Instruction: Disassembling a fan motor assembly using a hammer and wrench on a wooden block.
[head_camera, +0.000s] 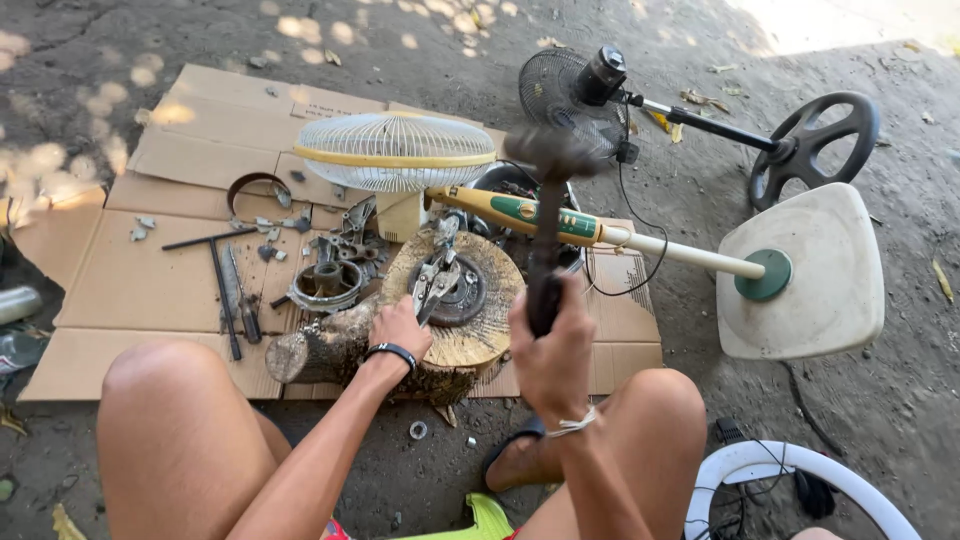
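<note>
My right hand (550, 345) grips the handle of a hammer (548, 215), raised upright with its blurred head above a wood stump (480, 330). My left hand (400, 325) holds pliers (432, 282) that pinch a dark round metal part (462, 290) lying on top of the stump. A black band is on my left wrist, a white cord on my right.
A pale fan with cage (395, 150), green-and-cream pole and white base (810, 270) lies on flattened cardboard (130, 270). A black fan (580, 90) with ring base lies behind. A T-wrench (215, 270), metal rings and small parts sit left. A nut (417, 430) lies on the ground.
</note>
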